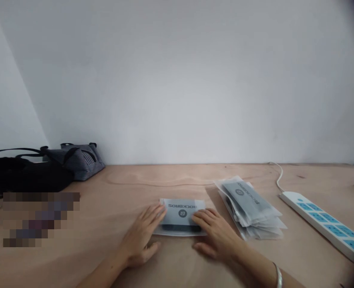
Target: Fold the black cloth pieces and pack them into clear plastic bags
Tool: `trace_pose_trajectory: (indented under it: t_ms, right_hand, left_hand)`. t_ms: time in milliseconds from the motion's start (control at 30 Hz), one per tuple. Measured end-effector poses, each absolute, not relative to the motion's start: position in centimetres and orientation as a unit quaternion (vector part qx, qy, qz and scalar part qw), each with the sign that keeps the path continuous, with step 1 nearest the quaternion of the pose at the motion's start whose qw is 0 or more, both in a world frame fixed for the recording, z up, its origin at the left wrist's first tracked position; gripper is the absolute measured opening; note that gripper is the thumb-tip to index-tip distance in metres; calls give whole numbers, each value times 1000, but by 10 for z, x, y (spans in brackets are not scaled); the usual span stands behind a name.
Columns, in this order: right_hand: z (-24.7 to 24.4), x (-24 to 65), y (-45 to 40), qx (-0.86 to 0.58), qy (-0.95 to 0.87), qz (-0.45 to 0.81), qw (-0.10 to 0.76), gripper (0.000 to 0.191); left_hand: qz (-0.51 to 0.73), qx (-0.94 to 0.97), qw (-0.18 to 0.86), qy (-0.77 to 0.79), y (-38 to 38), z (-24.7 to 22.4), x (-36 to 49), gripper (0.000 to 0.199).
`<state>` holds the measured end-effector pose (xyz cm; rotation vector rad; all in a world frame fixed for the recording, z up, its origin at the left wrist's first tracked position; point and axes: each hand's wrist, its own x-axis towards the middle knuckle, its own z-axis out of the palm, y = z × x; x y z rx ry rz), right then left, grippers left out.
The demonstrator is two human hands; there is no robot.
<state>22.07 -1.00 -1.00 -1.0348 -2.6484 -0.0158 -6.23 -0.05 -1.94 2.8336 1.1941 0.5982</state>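
A frosted plastic pouch (177,218) with ROCKBROS lettering lies flat on the wooden table in front of me, its print upside down to me. Something dark shows through its near part. My left hand (145,234) rests with stretched fingers on the pouch's left end. On its right end lie the fingers of my right hand (216,234), also extended, with the thumb apart on the table side. Neither hand grips the pouch. To the right of my right hand is an uneven stack of similar pouches (249,204).
A white power strip (324,224) with blue sockets runs along the right side, its white cord (280,178) leading to the wall. At the back left stand a striped bag (83,162) and a black bag (29,174). A pixelated patch covers something at left.
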Motion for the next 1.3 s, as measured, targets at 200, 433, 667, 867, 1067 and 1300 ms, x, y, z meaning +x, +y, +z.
trace_pose_trajectory:
  t_ms: [200,433,667,867,1067,1300]
  right_hand:
    - [-11,196,12,-331,-938,76,69,76]
    - [-25,186,15,-356,-930,32,80,69]
    - [-16,183,11,-443,-879,-78,156,72]
    - [35,229,19,-636,-698,-230,234,64]
    - [30,272,35,-828,-534,-110,128,51]
    - [10,230,32,-655,-716,-166,174,35]
  left_hand:
    - [124,910,68,389,14,-30,-37,64]
    - [249,848,203,422,24,-45,-47,51]
    - [435,695,217,529,45,-60,-63,50]
    - [374,742,171,530,46,-63,-62,40]
    - [331,774,132,524,41,-61,-58,39]
    - [292,801,73,517,35,-56,-56,40]
